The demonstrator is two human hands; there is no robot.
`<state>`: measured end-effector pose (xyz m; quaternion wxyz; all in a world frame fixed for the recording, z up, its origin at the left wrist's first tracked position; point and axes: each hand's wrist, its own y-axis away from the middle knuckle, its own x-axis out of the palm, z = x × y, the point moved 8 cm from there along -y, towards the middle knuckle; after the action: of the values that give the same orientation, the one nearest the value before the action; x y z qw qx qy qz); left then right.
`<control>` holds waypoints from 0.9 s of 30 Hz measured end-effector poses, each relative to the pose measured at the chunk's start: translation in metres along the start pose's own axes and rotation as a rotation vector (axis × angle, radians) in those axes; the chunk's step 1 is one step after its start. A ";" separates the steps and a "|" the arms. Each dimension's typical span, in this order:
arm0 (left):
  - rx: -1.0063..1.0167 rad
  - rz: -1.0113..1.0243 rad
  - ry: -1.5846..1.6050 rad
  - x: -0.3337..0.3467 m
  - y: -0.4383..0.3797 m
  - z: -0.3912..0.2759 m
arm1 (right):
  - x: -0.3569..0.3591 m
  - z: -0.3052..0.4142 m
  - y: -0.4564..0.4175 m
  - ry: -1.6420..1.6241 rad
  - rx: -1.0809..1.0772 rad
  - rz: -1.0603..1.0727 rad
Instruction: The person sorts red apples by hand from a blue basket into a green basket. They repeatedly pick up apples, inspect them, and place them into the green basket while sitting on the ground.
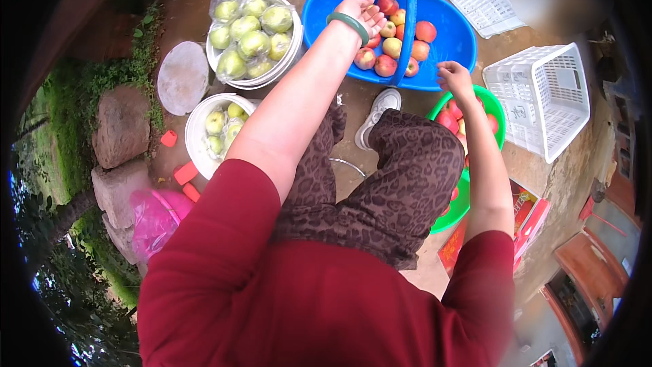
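A blue plastic tub with a handle (443,15) stands in front of me, holding loose red and yellow apples (392,47). Over its left part reaches my left hand (362,14), a green bangle (348,25) on the wrist, palm partly turned up beside the apples; its fingers are apart and nothing shows in them. My right hand (455,77) is at the tub's lower right rim, fingers bent; whether it holds anything cannot be made out. Below that hand is a green basket (501,112) with red apples (448,121).
White buckets (295,43) (193,135) of bagged green apples stand at left, near a round pale lid (182,78). White plastic crates (535,107) lie at right. A second green container (458,209), a red printed box (524,204) and a pink plastic bag (153,219) are nearby.
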<state>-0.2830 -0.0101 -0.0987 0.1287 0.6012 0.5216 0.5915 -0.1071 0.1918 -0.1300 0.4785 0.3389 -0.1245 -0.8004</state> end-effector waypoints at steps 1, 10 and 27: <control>0.008 -0.024 -0.020 -0.001 -0.007 0.002 | 0.008 -0.008 -0.018 0.079 0.066 0.023; 0.202 0.022 -0.315 0.023 -0.040 -0.015 | 0.073 -0.028 -0.115 0.755 -0.092 0.114; 0.082 0.238 -0.006 0.039 0.002 -0.061 | 0.002 0.141 -0.060 -0.373 -0.597 -0.466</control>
<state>-0.3431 -0.0087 -0.0579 0.0346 0.6656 0.4696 0.5790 -0.2417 0.2030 -0.0579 0.3311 0.0537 0.1084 -0.9358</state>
